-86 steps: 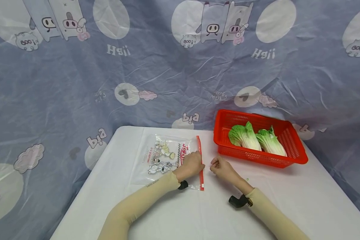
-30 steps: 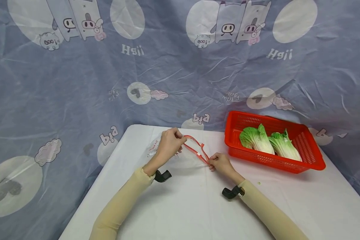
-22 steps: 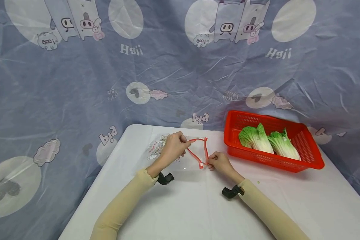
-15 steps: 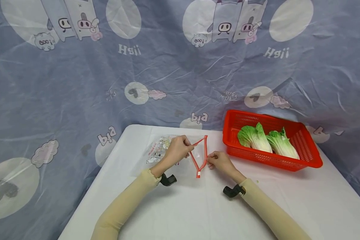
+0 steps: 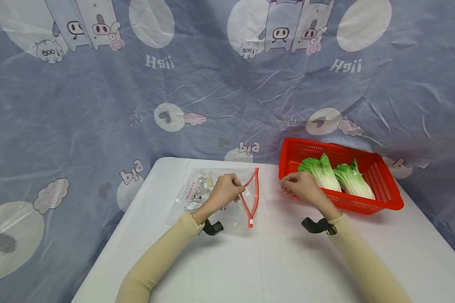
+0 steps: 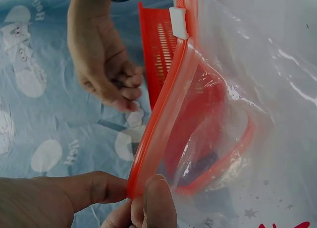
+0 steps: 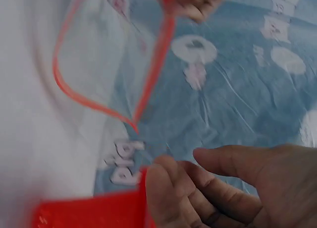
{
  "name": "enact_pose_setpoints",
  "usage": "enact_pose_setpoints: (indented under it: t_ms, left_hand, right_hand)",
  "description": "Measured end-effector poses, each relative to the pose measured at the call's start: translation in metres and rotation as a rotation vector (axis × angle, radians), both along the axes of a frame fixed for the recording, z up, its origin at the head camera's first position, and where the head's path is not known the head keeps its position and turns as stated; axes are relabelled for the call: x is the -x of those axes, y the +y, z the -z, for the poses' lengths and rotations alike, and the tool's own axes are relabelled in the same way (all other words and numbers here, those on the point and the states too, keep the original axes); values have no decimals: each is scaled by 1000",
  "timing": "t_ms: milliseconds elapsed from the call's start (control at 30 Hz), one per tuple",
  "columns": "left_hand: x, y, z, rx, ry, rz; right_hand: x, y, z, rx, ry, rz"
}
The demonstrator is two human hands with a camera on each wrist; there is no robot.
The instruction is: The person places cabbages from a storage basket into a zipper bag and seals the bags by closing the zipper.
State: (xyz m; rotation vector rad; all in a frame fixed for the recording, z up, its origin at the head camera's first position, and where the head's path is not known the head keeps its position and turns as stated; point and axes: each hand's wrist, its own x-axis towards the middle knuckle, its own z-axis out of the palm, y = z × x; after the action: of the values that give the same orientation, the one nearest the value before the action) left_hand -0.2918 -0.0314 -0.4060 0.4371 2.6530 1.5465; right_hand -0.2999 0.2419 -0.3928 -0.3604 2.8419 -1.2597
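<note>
A clear zip bag with a red zip edge and cartoon print lies on the table, its mouth spread apart. My left hand pinches the upper lip of that mouth between thumb and fingers. In the left wrist view a white slider sits at one end of the red zip strip. My right hand hovers in front of the red basket, fingers loosely curled and holding nothing. Two leafy cabbages lie in the basket. In the right wrist view the right hand is near the basket's rim.
A white cloth covers the table. Behind it hangs a blue-grey printed curtain. The basket stands at the back right, close to the curtain. A black wrist camera juts from the right wrist, another black one from the left.
Both hands took hold of the bag's red edge and its mouth was parted. The right hand has since let go and moved right and up toward the basket; the left still pinches the lip.
</note>
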Motion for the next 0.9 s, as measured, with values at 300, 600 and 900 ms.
enact_pose_setpoints:
  t_ms: [300,600,900]
  left_hand:
    - [4,-2,4,8,-4,13]
    - [3,2,5,64,2,2]
    - [3,2,5,45,6,17]
  right_hand:
    - [19,61,-35,-278,63,190]
    - [50,104,-23,-352,-119,270]
    - [61,123,-24,-377,-335,182]
